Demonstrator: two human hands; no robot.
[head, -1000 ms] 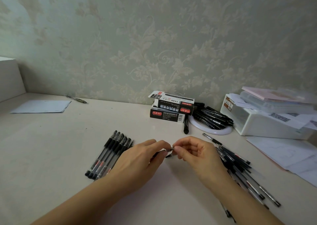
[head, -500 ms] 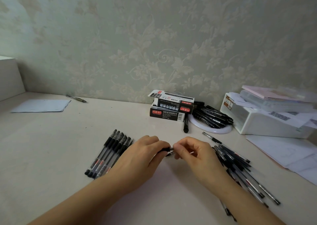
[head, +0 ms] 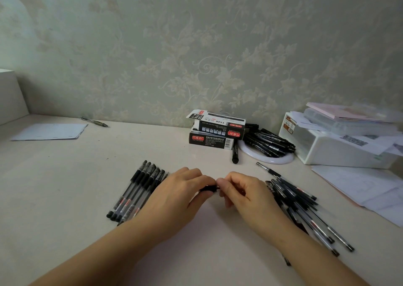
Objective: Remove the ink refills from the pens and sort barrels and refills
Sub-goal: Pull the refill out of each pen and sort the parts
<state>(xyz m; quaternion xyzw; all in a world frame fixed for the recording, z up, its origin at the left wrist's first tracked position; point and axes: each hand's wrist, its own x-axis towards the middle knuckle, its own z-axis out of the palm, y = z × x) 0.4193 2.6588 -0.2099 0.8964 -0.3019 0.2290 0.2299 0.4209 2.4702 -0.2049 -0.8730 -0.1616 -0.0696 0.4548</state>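
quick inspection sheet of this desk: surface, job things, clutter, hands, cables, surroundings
surface: pale desk.
job's things: neat row of pens at left; loose pile of pens at right; one pen between the hands.
clutter: two pen boxes, white ring with markers, white bin, papers.
grippers: left hand and right hand both pinch the pen.
cables: nothing seen.
surroundings: floral wallpaper.

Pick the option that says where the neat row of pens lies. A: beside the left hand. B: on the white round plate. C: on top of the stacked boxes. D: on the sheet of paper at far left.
A: the neat row of pens lies on the table just outside the left hand, clear of plate, paper and boxes.
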